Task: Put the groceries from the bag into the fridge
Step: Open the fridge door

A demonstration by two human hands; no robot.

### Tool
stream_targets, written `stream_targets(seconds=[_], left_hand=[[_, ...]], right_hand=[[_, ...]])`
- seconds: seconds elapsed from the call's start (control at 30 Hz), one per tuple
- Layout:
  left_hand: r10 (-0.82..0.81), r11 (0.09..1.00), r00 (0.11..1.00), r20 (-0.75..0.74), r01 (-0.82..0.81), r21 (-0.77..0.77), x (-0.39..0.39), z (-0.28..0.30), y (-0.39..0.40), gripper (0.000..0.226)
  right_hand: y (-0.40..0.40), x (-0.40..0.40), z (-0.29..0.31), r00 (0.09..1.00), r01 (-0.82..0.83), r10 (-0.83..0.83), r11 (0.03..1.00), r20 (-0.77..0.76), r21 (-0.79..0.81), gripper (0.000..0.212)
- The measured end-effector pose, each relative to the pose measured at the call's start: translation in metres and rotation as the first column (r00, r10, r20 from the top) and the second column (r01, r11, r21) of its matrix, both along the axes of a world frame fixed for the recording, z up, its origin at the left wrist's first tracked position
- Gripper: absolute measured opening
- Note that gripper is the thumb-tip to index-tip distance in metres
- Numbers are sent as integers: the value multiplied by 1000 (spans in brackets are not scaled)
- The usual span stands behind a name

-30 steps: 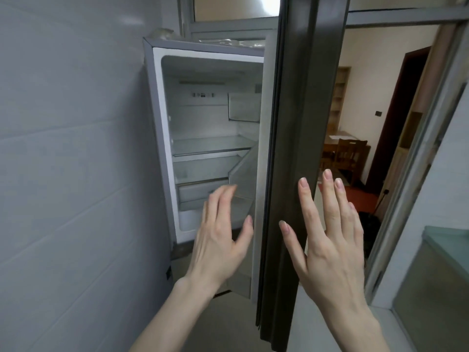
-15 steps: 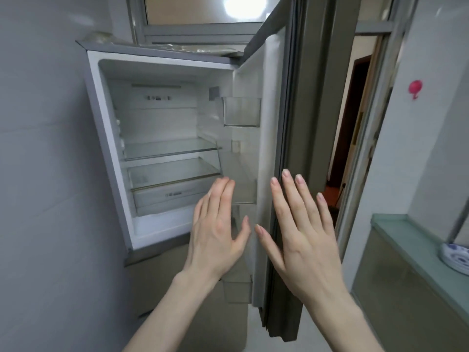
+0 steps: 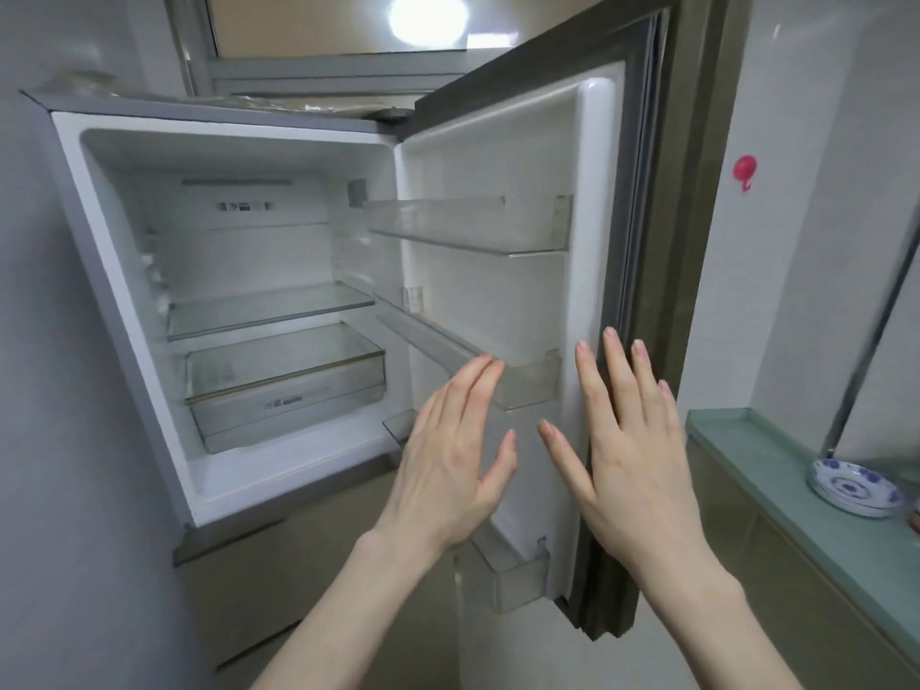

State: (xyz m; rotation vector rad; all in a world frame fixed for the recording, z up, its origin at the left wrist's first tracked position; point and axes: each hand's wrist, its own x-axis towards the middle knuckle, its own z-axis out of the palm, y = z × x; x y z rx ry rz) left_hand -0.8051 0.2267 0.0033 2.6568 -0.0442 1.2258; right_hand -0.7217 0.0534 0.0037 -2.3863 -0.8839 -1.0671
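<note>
Tall grey fridge with white interior (image 3: 124,271) is standing against the left wall, its grey-edged white-lined door (image 3: 503,156) swinging wide open to the right. Glass shelf and clear drawer are sitting inside the fridge; clear door bins (image 3: 478,226) are hanging on the door lining. Pale green countertop (image 3: 776,470) is running right of the fridge, carrying blue-and-white patterned plates (image 3: 854,488). Left hand (image 3: 448,455) and right hand (image 3: 627,440) are hovering before the door, fingers straight and spread, holding nothing. Grocery bag isn't showing.
</note>
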Motion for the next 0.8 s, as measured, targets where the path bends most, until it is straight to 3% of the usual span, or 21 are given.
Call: stream_targets(seconds=[0.23, 0.47, 0.8], left_hand=[[20, 1000, 1000, 12, -21, 21, 55, -1, 29, 66], [-38, 996, 999, -12, 39, 83, 117, -1, 63, 61], [-167, 974, 983, 82, 151, 170, 189, 0, 57, 57]], right_hand=[[18, 16, 0, 994, 21, -15, 998, 109, -55, 70], [28, 60, -3, 975, 163, -162, 987, 154, 4, 62], [32, 116, -7, 922, 341, -347, 938, 170, 67, 57]])
